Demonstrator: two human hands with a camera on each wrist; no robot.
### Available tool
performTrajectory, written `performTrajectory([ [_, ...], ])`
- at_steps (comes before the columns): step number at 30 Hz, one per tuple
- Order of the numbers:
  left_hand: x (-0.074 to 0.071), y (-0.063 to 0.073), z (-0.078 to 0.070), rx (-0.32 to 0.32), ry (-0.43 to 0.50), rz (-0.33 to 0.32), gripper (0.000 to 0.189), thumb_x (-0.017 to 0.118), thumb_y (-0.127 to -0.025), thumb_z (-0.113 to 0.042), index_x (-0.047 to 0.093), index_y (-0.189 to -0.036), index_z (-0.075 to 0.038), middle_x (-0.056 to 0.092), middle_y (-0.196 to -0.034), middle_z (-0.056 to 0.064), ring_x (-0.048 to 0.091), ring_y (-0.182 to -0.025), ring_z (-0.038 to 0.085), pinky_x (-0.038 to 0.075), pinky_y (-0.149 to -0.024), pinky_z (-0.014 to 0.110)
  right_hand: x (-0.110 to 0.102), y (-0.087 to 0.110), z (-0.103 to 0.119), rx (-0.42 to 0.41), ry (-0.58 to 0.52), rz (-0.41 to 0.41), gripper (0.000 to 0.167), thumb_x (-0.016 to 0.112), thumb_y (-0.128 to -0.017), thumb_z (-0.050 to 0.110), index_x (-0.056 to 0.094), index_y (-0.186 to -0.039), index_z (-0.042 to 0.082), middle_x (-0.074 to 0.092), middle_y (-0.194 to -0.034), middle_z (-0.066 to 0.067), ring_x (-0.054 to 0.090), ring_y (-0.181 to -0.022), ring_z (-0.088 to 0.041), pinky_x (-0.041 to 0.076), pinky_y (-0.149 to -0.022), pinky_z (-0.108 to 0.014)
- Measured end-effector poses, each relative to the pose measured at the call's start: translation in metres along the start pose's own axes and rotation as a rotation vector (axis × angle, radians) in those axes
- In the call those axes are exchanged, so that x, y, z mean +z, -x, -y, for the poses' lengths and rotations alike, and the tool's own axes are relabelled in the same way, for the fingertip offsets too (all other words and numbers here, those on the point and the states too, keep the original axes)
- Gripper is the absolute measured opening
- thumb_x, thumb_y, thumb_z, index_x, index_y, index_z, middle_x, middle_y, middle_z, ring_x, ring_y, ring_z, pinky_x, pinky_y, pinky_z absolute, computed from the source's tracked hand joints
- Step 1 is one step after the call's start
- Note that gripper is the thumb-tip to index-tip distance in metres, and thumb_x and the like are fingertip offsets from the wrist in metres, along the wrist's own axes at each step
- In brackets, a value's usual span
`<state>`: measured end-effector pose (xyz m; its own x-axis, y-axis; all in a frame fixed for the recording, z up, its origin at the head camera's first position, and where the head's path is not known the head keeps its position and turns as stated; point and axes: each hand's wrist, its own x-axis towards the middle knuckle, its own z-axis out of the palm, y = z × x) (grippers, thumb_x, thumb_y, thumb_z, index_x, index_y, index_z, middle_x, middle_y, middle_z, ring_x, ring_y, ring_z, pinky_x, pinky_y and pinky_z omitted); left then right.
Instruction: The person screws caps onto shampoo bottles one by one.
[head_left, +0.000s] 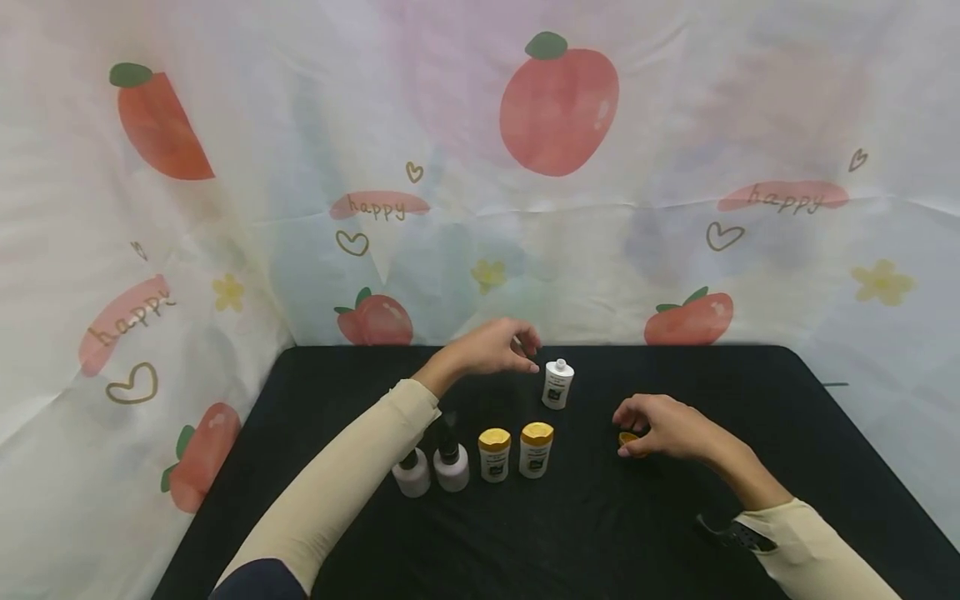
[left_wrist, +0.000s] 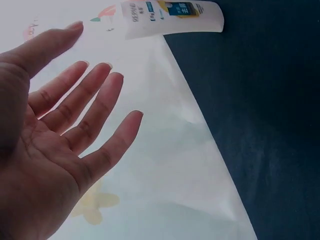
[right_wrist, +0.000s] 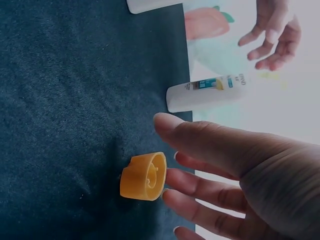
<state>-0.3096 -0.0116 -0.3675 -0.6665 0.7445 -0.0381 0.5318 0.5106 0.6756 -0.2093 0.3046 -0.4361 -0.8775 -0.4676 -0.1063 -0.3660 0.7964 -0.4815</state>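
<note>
A white bottle without a cap stands upright toward the back of the black table, its narrow neck showing. My left hand hovers just left of its top, fingers loosely spread and holding nothing; the left wrist view shows the bottle apart from the fingertips. On the table to the right lies a yellow-orange bottle cap, hollow side up. Over it is my right hand, with thumb and fingers apart. Its fingertips are close to the cap's rim; whether they touch it I cannot tell.
Two white bottles with yellow caps, one left and one right, stand nearer the front. Left of them are two pale bottles with black tops, partly behind my left sleeve. A printed fruit-pattern curtain hangs behind the table.
</note>
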Motion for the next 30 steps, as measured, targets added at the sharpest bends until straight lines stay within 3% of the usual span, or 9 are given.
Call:
performTrajectory([
  [9, 0.007, -0.017, 0.008, 0.017, -0.092, 0.038, 0.042, 0.076, -0.093, -0.012, 0.062, -0.132, -0.007, 0.066, -0.125, 0.01, 0.066, -0.115, 0.029, 0.056, -0.091, 0.032, 0.002, 0.003, -0.007, 0.003, 0.025, 0.021, 0.04, 0.088, -0.079, 0.035, 0.071, -0.106, 0.011, 0.065, -0.093, 0.006, 0.06, -0.085, -0.012, 0.052, -0.072, -0.029],
  [16, 0.017, -0.027, 0.006, 0.036, -0.164, 0.087, 0.048, 0.075, -0.093, -0.014, 0.059, -0.138, -0.008, 0.066, -0.131, 0.008, 0.064, -0.12, 0.027, 0.054, -0.096, 0.032, 0.004, 0.006, -0.008, 0.004, 0.023, 0.021, 0.033, 0.087, -0.08, 0.03, 0.071, -0.102, 0.012, 0.065, -0.089, 0.006, 0.06, -0.082, -0.009, 0.051, -0.069, -0.026],
  [22, 0.022, -0.032, 0.002, 0.045, -0.191, 0.119, 0.04, 0.074, -0.094, -0.014, 0.064, -0.132, -0.01, 0.065, -0.133, 0.005, 0.062, -0.121, 0.024, 0.052, -0.098, 0.029, 0.005, 0.007, -0.006, 0.026, 0.03, 0.025, 0.029, 0.086, -0.081, 0.03, 0.071, -0.101, 0.013, 0.064, -0.087, 0.008, 0.058, -0.079, -0.005, 0.05, -0.067, -0.026],
  [30, 0.032, -0.038, 0.002, 0.058, -0.264, 0.11, 0.031, 0.074, -0.094, -0.017, 0.068, -0.124, -0.009, 0.068, -0.125, 0.005, 0.065, -0.115, 0.021, 0.053, -0.093, 0.027, 0.006, 0.009, -0.005, 0.043, 0.033, 0.028, 0.027, 0.086, -0.082, 0.028, 0.071, -0.099, 0.014, 0.063, -0.086, 0.008, 0.057, -0.077, -0.003, 0.049, -0.066, -0.026],
])
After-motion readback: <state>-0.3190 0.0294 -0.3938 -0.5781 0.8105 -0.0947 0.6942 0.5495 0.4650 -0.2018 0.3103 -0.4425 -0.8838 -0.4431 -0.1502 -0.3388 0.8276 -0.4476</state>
